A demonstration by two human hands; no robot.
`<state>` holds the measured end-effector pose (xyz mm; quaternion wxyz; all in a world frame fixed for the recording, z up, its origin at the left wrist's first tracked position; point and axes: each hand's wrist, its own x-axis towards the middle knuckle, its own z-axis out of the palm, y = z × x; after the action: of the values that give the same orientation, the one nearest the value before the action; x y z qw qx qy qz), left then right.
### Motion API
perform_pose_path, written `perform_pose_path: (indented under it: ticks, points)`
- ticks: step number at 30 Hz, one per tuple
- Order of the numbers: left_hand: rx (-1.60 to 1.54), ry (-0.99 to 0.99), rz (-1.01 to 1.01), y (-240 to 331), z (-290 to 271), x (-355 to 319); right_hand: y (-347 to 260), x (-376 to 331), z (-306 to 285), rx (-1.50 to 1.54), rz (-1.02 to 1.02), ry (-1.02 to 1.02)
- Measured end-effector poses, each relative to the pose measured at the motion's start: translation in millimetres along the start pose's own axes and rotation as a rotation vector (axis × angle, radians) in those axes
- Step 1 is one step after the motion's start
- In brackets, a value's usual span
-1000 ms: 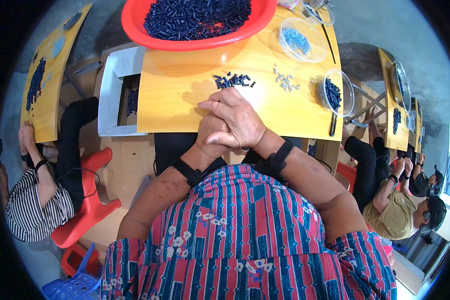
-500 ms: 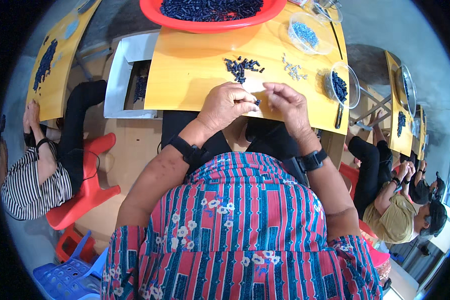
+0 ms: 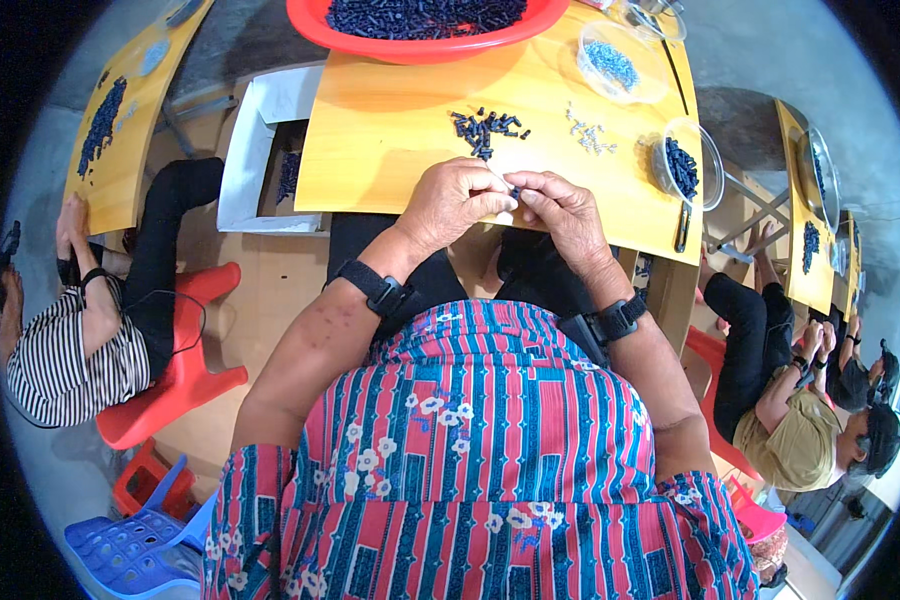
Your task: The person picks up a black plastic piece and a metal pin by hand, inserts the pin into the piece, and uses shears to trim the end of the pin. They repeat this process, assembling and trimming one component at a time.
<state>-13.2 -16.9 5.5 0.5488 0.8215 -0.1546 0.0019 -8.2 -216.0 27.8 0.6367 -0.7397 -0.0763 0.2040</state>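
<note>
Over the near edge of the yellow table (image 3: 370, 180), my two hands meet. My left hand (image 3: 457, 200) pinches a small dark cylindrical part (image 3: 515, 191) between thumb and forefinger. Against the same part close the thumb and fingertips of my right hand (image 3: 562, 208); whether a second small piece sits between them is hidden. Just beyond my left hand lies a loose pile of dark blue cylindrical parts (image 3: 485, 130). To its right are scattered small clear pieces (image 3: 592, 132).
A red basin (image 3: 440, 47) full of dark parts stands at the far edge. On the right are a tub of pale blue pieces (image 3: 610, 65), a tub of dark parts (image 3: 681, 168) and a black tool (image 3: 683, 227). An open white box (image 3: 245, 165) adjoins the left edge. Other people sit at side tables.
My right hand has moved left and its fingertips now meet my left hand at the dark part. The whole view has shifted slightly.
</note>
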Motion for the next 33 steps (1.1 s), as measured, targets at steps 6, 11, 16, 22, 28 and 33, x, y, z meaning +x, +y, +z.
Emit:
perform_pose_path:
  ticks: [6, 11, 16, 22, 28, 33]
  points:
    - [0.006, -0.007, 0.022, -1.2, -0.4, 0.5, 8.0, 5.1, -0.2, 0.038, -0.012, -0.005]
    - [0.062, 0.008, 0.045, 2.9, 5.0, 5.3, 5.0, 5.8, -3.4, 0.091, 0.052, 0.022]
    - [0.122, 0.045, 0.086, 5.0, 6.8, 1.9, 21.9, 7.9, 1.0, 0.199, -0.038, -0.004]
    - [0.057, 0.029, 0.009, 6.8, 7.7, 2.3, 17.9, 8.1, 0.7, -0.022, -0.167, 0.05]
    - [-0.017, 0.031, -0.016, 9.7, 6.2, -1.7, -6.1, 6.8, -24.2, -0.038, -0.343, 0.201]
    - [0.124, 0.038, 0.105, 7.9, 4.6, -6.4, -47.8, -3.8, -98.5, -0.426, -0.498, 0.606]
